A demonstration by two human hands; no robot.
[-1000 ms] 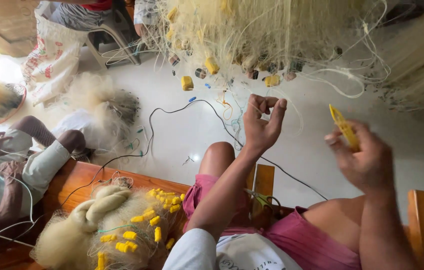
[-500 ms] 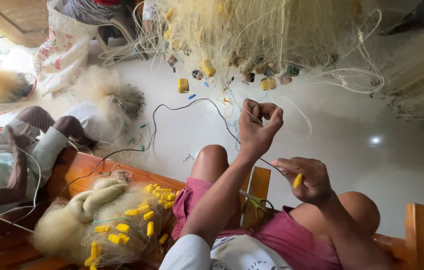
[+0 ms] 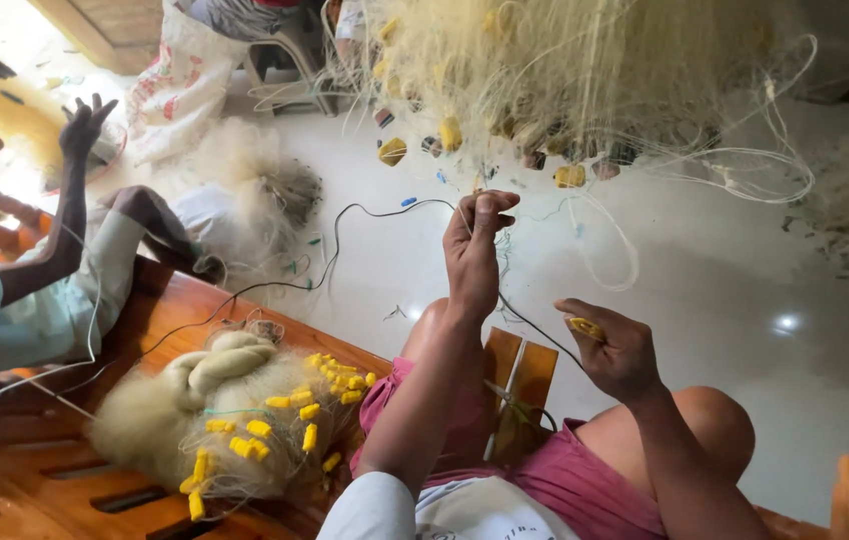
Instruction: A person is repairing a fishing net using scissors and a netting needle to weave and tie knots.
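A person seated on a wooden bench [image 3: 144,330] works a pale fishing net [image 3: 584,70] that hangs in a heap above the raised left hand [image 3: 474,255]. That hand is closed in a pinch at the fingertips on a thin dark cord [image 3: 364,212], held up just under the net's lower edge. The cord runs down from the pinch to the right hand [image 3: 616,345], lower and to the side, which is curled shut around a small yellow netting needle [image 3: 585,328]; only the tool's end shows past the fingers. Beyond the left hand the cord loops away across the pale floor [image 3: 744,400].

Yellow floats [image 3: 392,150] dangle from the hanging net just above the pinch. Below and to the left of the left forearm, a second bundle of net [image 3: 214,420] with many small yellow floats lies on the bench. A white sack [image 3: 179,85] with red print stands well off beside a chair. Another person's hand [image 3: 84,125] is lifted at the far left, well apart from the work.
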